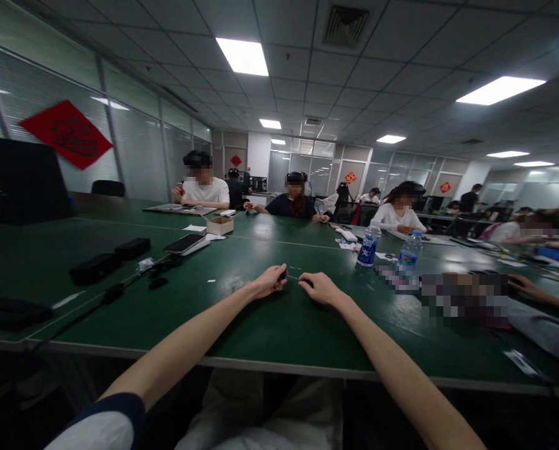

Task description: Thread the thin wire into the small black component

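L hand grips dk item, R hand, right of item, prob. pinches thin strand that overpulling could snap.

Over the table, the left hand is held just apart from the right hand. To their left, a phone is laid before a box; to their right, two bottles are stood. Beyond, co-workers are seated.
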A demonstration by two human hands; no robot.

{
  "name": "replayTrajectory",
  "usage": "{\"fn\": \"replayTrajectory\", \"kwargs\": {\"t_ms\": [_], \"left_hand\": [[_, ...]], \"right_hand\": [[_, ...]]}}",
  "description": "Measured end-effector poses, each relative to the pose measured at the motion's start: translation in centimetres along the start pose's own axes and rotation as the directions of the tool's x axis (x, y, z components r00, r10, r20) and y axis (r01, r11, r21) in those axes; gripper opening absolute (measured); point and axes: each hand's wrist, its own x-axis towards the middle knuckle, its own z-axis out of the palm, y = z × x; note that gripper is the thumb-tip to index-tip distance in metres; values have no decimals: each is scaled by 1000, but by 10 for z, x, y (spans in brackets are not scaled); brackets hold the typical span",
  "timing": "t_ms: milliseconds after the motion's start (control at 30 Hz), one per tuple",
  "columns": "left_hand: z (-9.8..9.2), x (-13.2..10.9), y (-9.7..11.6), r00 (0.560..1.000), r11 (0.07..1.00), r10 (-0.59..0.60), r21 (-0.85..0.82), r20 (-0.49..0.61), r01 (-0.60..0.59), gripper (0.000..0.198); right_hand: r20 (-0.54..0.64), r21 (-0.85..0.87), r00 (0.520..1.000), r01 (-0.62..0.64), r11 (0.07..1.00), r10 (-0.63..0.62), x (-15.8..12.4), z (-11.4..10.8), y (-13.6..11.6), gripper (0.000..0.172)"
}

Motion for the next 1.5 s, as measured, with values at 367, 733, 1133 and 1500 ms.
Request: {"fn": "replayTrajectory", "kwargs": {"t_ms": [367,733,1133,1500], "left_hand": [[-3,4,-4,1000,999,19,36,-12,-18,38],[-6,6,-4,1000,1000,2,18,-6,-1,37],[-7,5,-2,1000,1000,-19,-21,-11,19,36],[11,-5,1,992,972,-26,234,122,-4,42]], "right_hand": [[10,-86,998,-62,994,63,0,2,0,31],[-16,-135,994,-105,985,104,2,6,1,32],[-40,-150,989,-143,978,139,4,12,1,34],[-131,-107,888,-455,884,441,7,9,36,39]]}}
